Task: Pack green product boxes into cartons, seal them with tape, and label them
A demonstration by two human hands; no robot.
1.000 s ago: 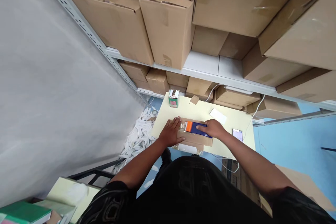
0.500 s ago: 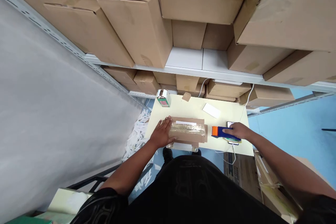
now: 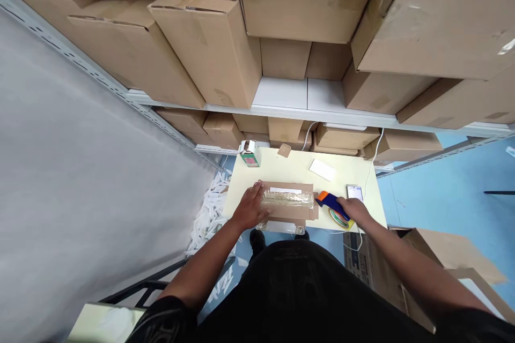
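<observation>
Large brown cardboard boxes (image 3: 209, 48) crowd a white metal shelf rack (image 3: 281, 94) that fills the top of the view, with smaller boxes tucked on the level beneath. A broad grey sheet (image 3: 80, 198) covers the left side. The blue floor (image 3: 434, 209) shows on the right, and a heap of white paper strips (image 3: 207, 214) lies on it at the left edge of the pale yellow worktop (image 3: 293, 169). An open brown carton (image 3: 438, 252) stands on the floor at the lower right, beside the person's right arm.

Near the front edge of the worktop lies a flat brown cardboard parcel (image 3: 287, 201), with a band of clear, shiny tape along its top. The person's left hand (image 3: 251, 208) lies flat on the parcel's left end, fingers loose and spread, gripping nothing. The right hand (image 3: 356, 210) has its fingers closed around a blue-and-orange handheld tape dispenser (image 3: 332, 204), whose orange end sits just beside the parcel's right edge.

A smartphone with a lit screen (image 3: 354, 192) lies behind the right hand, and a white cable runs from that corner up to the shelf. Farther back are a white rectangular card (image 3: 322, 170), a small green-and-white box (image 3: 249, 153) at the far left corner, and a small cardboard scrap (image 3: 284, 150).
</observation>
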